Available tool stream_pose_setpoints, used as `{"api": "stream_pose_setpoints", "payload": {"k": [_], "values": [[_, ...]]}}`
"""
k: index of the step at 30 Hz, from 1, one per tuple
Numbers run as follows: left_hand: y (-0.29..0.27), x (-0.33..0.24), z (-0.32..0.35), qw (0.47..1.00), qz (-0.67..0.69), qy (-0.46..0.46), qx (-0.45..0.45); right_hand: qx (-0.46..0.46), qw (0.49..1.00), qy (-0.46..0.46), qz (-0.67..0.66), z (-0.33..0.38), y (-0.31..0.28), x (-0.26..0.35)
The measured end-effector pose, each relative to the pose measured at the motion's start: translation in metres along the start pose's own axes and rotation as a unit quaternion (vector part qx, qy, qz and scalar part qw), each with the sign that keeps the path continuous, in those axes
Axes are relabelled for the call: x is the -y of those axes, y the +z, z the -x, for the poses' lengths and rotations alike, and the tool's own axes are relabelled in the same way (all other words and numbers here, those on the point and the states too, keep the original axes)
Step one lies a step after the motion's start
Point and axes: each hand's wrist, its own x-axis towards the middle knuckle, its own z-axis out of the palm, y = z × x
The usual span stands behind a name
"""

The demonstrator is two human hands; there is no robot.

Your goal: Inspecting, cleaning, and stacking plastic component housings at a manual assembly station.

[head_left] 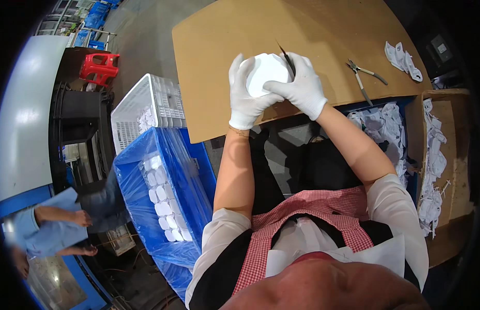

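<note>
Both of my gloved hands hold a white rounded piece with a faceted edge [267, 72] above the brown tabletop [219, 57]. My left hand [243, 95] is closed around its left and lower edge. On the other side my right hand [305, 88] grips it, thumb laid across its lower right. A thin dark pointed tool [287, 58], its exact kind unclear, sticks up from the right hand's fingers. To the right lie cutting pliers [365, 77] with pale handles. Farther right is a small group of white moulded pieces [404, 61].
Left of me stands a blue bin lined with clear film [134, 201], holding several white pieces in rows. Behind it is a white crate [167, 101]. White scraps [387, 126] fill containers at right, beside a cardboard box [449, 206]. Another person's hand [82, 218] shows far left.
</note>
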Motion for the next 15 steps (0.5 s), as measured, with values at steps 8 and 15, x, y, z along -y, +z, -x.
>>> {"api": "stream_pose_setpoints", "payload": {"k": [8, 15], "values": [[0.001, 0.01, -0.002, 0.998, -0.034, 0.053, -0.015, -0.125, 0.963, 0.069, -0.228, -0.01, 0.002, -0.026], [0.0, 0.005, 0.0, 0.999, -0.009, 0.036, -0.013, -0.122, 0.98, -0.035, -0.154, 0.02, -0.021, -0.013]]}}
